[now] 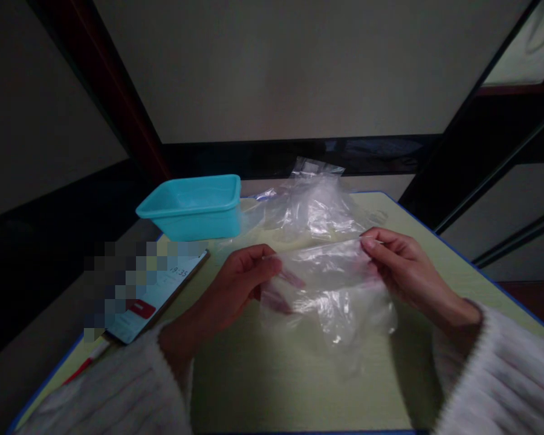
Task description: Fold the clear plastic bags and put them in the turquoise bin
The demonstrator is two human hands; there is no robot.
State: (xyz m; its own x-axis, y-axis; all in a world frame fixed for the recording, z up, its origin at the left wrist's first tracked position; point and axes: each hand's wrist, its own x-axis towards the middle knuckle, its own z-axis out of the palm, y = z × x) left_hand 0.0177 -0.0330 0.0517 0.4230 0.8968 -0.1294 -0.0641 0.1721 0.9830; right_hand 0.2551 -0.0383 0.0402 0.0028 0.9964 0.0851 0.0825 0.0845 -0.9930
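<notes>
A clear plastic bag [330, 272] is stretched between my two hands above the table. My left hand [242, 275] pinches its left upper corner, thumb on top. At the opposite corner my right hand [396, 260] grips it between thumb and fingers. Some fingers of both hands show through the film. Its lower part hangs loose and crumpled, with bright glare on it. Just beyond lies a heap of crumpled clear plastic bags [320, 205] at the back of the table.
A turquoise plastic basket [194, 223] stands at the back left. In front of it lies a phone [158, 296] with a lit screen, partly pixelated, beside a red and white pen-like stick [84, 365]. The pale yellow table [299, 393] has a blue edge. Dark-framed panels rise behind.
</notes>
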